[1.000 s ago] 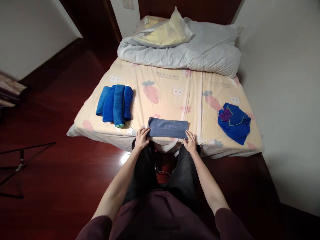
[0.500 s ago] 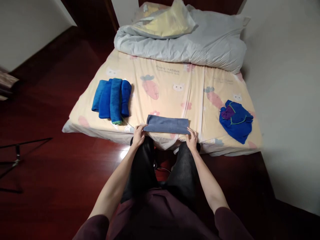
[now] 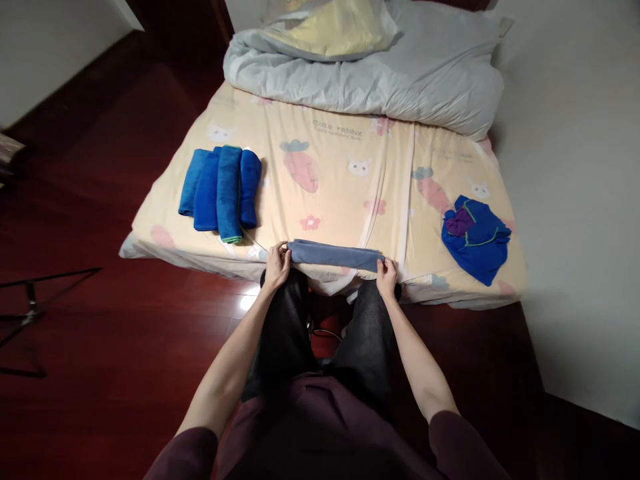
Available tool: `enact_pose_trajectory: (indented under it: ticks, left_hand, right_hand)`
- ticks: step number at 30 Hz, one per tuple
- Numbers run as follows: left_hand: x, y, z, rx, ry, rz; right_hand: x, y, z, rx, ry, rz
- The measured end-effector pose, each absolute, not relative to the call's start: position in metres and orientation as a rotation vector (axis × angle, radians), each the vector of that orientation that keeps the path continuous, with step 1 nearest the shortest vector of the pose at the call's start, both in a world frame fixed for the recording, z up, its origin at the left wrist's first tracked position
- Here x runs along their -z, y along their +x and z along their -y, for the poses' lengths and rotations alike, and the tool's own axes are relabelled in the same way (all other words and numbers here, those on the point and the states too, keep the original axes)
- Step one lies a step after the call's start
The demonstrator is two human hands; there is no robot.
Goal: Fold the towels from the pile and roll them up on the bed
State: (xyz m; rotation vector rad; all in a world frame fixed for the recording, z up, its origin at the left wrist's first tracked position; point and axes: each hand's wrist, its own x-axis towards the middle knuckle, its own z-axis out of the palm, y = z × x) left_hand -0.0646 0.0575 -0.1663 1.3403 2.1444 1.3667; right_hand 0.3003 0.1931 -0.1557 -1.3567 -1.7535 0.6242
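A grey-blue towel [image 3: 336, 255], folded into a narrow strip, lies along the front edge of the bed [image 3: 335, 173]. My left hand [image 3: 278, 265] grips its left end between thumb and fingers. At the opposite end, my right hand [image 3: 387, 276] pinches the towel's right corner. Several rolled or folded blue towels [image 3: 230, 193] lie side by side to the left of my left hand. Over on the right rests a crumpled blue cloth bundle [image 3: 477, 240] with green edging and a purple part [image 3: 459, 223] showing.
A grey quilt [image 3: 370, 87] is bunched across the far end of the bed, with a yellow item in clear plastic [image 3: 335, 30] on top. A black tripod leg [image 3: 30, 300] stands on the floor at left. A wall [image 3: 575, 200] borders the right side.
The towel has become narrower, its far edge folded toward me. Both hands still hold its ends. The view has tilted slightly downward.
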Motion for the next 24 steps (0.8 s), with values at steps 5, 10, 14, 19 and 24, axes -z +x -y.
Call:
enact_pose_trajectory:
  ticks: [5,10,14,19,24]
  left_hand:
    - [0.158,-0.062,-0.059,-1.347,1.38,-2.188]
    - [0.15,-0.062,-0.061,-1.269,1.329,-2.166]
    - [0.151,-0.064,-0.064,-1.247,1.264,-2.168]
    - [0.154,-0.067,-0.069,-1.217,1.242,-2.217]
    - [0.155,-0.072,-0.079,-1.06,1.271,-2.281]
  right_hand:
    - [0.159,0.299,-0.195,-0.657,-1.408,1.74]
    - [0.159,0.297,-0.198,-0.663,-1.436,1.738]
    - [0.158,0.295,-0.199,-0.673,-1.473,1.737]
    - [0.157,0.292,-0.198,-0.707,-1.487,1.701]
    - [0.156,0.289,-0.206,-0.717,-1.552,1.737]
